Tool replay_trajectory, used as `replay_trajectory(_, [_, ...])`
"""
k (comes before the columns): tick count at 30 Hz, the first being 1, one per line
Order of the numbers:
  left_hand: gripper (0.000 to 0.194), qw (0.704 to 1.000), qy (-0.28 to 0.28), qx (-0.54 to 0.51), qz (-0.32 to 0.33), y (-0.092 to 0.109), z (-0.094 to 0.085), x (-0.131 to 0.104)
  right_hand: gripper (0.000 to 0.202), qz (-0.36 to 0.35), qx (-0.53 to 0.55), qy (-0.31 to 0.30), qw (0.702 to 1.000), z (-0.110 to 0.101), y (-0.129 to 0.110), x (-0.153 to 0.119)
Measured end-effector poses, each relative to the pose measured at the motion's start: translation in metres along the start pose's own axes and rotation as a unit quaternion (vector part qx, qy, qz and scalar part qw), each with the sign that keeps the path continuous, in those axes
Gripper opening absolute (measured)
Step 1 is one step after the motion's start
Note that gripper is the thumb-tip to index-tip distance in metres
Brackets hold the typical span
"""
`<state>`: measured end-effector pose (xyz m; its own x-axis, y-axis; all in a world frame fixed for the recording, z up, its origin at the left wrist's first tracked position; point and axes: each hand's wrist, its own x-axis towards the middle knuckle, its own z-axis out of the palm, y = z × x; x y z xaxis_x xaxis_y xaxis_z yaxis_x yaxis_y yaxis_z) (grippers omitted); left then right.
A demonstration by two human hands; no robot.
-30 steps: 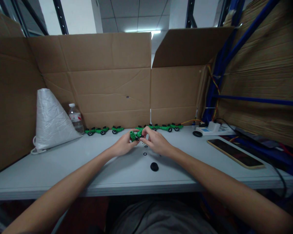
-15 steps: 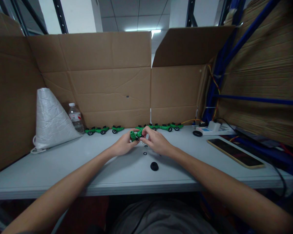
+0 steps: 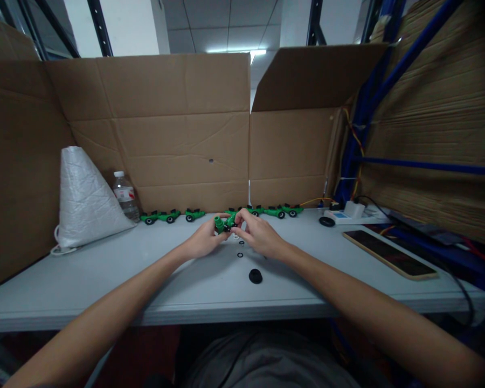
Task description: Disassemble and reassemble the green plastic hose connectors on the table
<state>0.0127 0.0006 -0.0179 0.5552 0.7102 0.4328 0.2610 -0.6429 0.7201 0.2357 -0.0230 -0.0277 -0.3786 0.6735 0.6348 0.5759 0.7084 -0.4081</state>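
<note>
Both of my hands meet above the middle of the table, around a small green plastic part (image 3: 219,224) with a rounded, stubby end and dark bits on its underside. My left hand (image 3: 204,238) grips it from the left, fingers curled behind. On the other side my right hand (image 3: 258,233) pinches its right end between thumb and fingers, hiding much of that end. Just below the hands lie a thin black ring (image 3: 240,255) and a smaller dark ring (image 3: 241,242). Closer to the front edge sits a round black cap-like piece (image 3: 255,276).
Along the cardboard wall (image 3: 178,140) stand several green pieces with black round parts (image 3: 170,216). A silvery bag (image 3: 89,205) and a water bottle (image 3: 125,195) are at left. A phone (image 3: 390,254), power strip (image 3: 358,214) and black disc (image 3: 327,221) lie at right.
The green part has tilted or shifted very slightly to the left in my fingers. Both hands keep their grip and hardly move; the things on the table stay where they were.
</note>
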Motion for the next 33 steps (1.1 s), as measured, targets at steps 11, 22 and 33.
replay_trajectory(11, [0.054,1.000,-0.003,-0.002,-0.003,-0.0047,-0.0003,0.0017,0.020,0.006,0.002,0.006,1.000,0.0015,0.0027,0.0003])
replay_trajectory(22, [0.053,1.000,0.000,-0.001,-0.001,-0.0063,-0.0002,0.0023,0.023,0.019,-0.016,0.019,0.999,0.0015,0.0039,0.0003])
replay_trajectory(33, [0.056,1.000,-0.005,0.006,0.004,-0.0038,0.0021,-0.0004,0.025,0.070,-0.069,0.014,0.995,0.0007,0.0022,0.0013])
